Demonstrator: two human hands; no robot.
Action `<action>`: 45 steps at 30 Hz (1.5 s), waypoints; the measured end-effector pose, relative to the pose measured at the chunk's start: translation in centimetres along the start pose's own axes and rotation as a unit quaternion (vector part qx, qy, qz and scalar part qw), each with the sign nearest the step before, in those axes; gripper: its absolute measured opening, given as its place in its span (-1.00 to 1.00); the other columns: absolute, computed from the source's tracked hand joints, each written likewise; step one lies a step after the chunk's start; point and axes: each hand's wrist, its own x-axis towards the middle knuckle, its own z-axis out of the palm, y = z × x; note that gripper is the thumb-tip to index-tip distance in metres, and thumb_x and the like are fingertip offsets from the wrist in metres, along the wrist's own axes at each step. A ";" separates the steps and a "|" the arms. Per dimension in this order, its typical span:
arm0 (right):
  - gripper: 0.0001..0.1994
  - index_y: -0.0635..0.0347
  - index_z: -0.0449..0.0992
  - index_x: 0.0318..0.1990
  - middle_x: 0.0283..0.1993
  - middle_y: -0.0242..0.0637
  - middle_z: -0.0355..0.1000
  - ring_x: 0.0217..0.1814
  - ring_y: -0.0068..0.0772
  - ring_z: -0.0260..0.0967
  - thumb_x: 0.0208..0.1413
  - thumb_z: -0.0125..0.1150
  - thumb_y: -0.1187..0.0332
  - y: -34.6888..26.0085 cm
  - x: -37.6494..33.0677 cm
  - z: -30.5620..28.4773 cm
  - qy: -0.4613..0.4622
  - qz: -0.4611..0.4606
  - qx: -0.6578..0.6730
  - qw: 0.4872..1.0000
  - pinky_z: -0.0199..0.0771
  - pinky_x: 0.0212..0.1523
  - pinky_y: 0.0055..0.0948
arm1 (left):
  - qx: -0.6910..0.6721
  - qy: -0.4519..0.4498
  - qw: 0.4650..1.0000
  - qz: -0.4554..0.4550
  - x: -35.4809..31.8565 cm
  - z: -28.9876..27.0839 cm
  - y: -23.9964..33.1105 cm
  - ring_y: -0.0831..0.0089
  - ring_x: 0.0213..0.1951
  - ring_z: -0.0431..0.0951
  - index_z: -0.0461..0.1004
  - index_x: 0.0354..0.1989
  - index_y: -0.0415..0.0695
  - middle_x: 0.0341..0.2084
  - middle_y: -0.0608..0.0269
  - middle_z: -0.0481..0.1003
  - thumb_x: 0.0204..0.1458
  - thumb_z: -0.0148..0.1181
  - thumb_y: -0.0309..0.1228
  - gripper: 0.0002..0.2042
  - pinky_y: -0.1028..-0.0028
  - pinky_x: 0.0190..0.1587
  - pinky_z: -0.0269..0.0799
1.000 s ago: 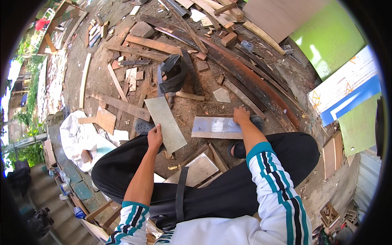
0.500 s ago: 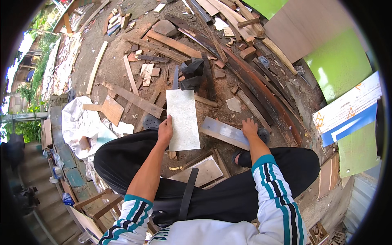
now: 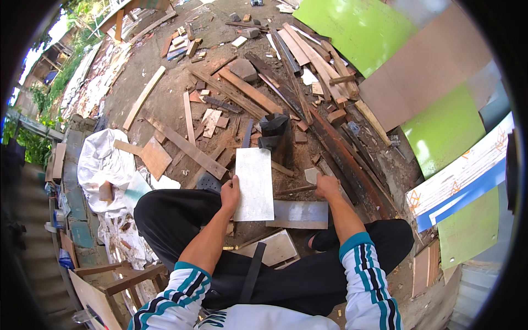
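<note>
Pale grey board point(image 3: 254, 184) stands upright over my knees, my left hand point(image 3: 229, 193) clamped on its near edge to steady it, while my right hand point(image 3: 326, 187) closes around a thin stick point(image 3: 295, 190) above scrap-littered dirt point(image 3: 165, 104).

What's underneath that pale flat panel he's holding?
The pale panel, held by the left hand, overlaps a grey board lying on dirt ground. Whatever lies directly beneath it is hidden.

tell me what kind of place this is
Most likely an outdoor scrap-wood work yard. Bare dirt ground is strewn with planks and offcuts, coloured panels lie at the edge, and the left hand holds a pale flat board.
</note>
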 end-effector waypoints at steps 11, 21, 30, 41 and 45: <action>-0.40 0.17 0.53 0.12 0.12 0.08 0.52 0.23 0.03 0.46 0.20 0.14 -0.17 1.4 -8.1 -20.0 0.093 0.144 0.144 0.975 0.44 0.18 0.01 | -0.079 -0.026 0.995 0.063 -2.7 3.2 5.8 0.17 -0.28 0.58 0.55 -0.24 -0.36 -0.37 -0.08 0.60 0.30 0.00 -0.02 -0.48 0.25 -0.13 0.40; -0.47 0.27 0.47 -0.35 -0.56 -0.37 0.36 -0.63 -0.48 0.34 0.33 0.06 -0.12 -5.1 -15.2 -20.4 0.119 0.111 0.593 0.789 0.40 -0.61 -0.42 | -0.157 -0.051 0.984 0.073 -2.0 4.1 8.4 0.55 -0.38 0.43 0.56 -0.30 -0.41 -0.48 0.23 0.55 0.36 0.00 -0.08 -0.49 0.42 -0.25 0.36; -0.61 0.32 0.58 -0.18 -0.43 -0.31 0.50 -0.42 -0.55 0.42 0.23 0.31 0.06 -8.0 -13.0 -14.5 0.201 0.083 0.655 0.724 0.43 -0.35 -0.46 | -0.239 -0.078 0.962 0.108 -2.6 5.1 12.4 0.55 -0.47 0.19 0.32 -0.47 -0.34 -0.63 0.28 0.28 0.37 -0.01 -0.06 -0.48 0.37 -0.37 0.21; -0.46 0.43 0.40 0.06 -0.05 -0.06 0.50 -0.04 -0.30 0.46 0.00 0.45 0.29 -6.5 -12.0 -10.7 0.265 0.043 0.611 0.744 0.43 0.03 -0.32 | -0.247 -0.085 0.954 0.146 -4.0 6.6 15.4 0.61 -0.46 0.24 0.44 -0.42 -0.36 -0.61 0.32 0.37 0.37 0.00 -0.09 -0.50 0.40 -0.39 0.23; -0.55 0.38 0.42 -0.02 -0.16 -0.23 0.48 -0.15 -0.43 0.42 0.02 0.45 0.34 -5.4 -12.2 -10.6 0.276 0.039 0.606 0.745 0.43 -0.08 -0.41 | -0.278 -0.146 0.944 0.105 -4.0 7.0 16.2 0.63 -0.42 0.29 0.52 -0.33 -0.33 -0.53 0.37 0.44 0.37 0.01 -0.08 -0.52 0.45 -0.33 0.27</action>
